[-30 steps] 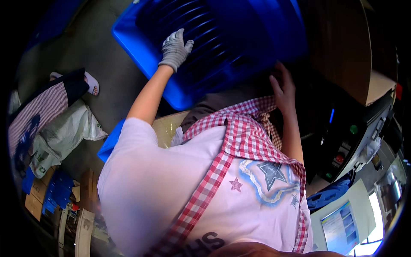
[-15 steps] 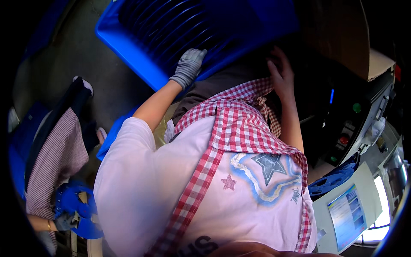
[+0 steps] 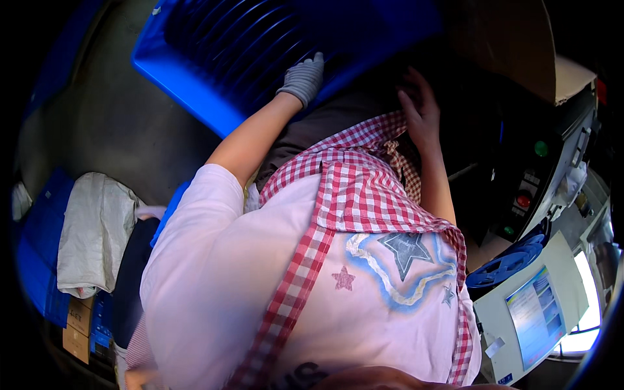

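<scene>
Cartons: brown cartons [image 3: 77,328] sat low at the far left beside blue crates [image 3: 45,253], apparently stacked out of the walkway.
Sack: a white sack [image 3: 97,234] slumped above the cartons, its soft folds suggesting it had nothing stiff to hold it upright.
Neighbour: another person's dark clothing [image 3: 133,276] showed beside the sack.
Floor: the floor [image 3: 172,146] was grey, smooth-looking and dim.
Bin: the blue bin [image 3: 175,84] lay slantwise at the top, before the person's lap, ribbed inside facing the camera, probably angled so for reach.
Left hand: the gloved left hand [image 3: 303,79] was partly curled at the bin's near side; whether it gripped the wall or just rested there, I could not tell. The glove likely guarded against rough edges.
Apron: a red-checked apron [image 3: 370,195] covered the lap, presumably shielding clothes.
Right hand: the bare right hand [image 3: 421,114] was loosely spread, thumb apart, with nothing visible in it.
Reel: a blue reel [image 3: 510,263] stood on edge near a printed sheet [image 3: 536,318], which faced outward, perhaps for easy reading.
Panel: a black control panel [image 3: 523,192] carried green and red buttons, within likely reach.
</scene>
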Demonstrator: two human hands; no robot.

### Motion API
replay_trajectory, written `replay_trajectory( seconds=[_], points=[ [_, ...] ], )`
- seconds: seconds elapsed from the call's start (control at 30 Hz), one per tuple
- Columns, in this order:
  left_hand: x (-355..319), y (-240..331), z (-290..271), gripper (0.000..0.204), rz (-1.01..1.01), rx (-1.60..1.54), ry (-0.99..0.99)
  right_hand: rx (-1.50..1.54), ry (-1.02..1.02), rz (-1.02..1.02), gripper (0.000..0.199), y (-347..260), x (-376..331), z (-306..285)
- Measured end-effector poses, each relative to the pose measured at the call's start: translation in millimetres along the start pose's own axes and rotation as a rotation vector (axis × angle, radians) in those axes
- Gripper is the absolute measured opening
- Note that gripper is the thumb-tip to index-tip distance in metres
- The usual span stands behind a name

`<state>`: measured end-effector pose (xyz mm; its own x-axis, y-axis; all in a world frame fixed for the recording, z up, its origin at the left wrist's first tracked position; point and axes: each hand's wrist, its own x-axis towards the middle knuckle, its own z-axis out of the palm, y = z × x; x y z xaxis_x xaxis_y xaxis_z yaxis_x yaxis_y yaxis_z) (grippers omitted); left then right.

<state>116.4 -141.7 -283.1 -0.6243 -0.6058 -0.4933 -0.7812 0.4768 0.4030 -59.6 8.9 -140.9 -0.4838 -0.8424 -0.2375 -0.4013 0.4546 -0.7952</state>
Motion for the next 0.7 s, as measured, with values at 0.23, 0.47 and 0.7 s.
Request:
replay_trajectory(
  seconds=[0.23, 0.47, 0.7],
  points=[
    [-4.5, -58.1, 47.1, 0.055, -0.029, -0.08, -0.043, 0.018, 0.036, 0.066, 0.049, 2.5, -8.1, -4.4],
    [-70.1, -50.4, 6.6, 0.053, 0.049, -0.175, 0.073, 0.094, 0.018, 0.042, 0.048, 10.4, -9.9, -3.5],
    [-114.2, -171.4, -6.4, 0.071, -0.648, -0.328, 0.822, 0.18, 0.059, 0.048, 0.048, 37.0, -4.2, -1.3]
  ],
)
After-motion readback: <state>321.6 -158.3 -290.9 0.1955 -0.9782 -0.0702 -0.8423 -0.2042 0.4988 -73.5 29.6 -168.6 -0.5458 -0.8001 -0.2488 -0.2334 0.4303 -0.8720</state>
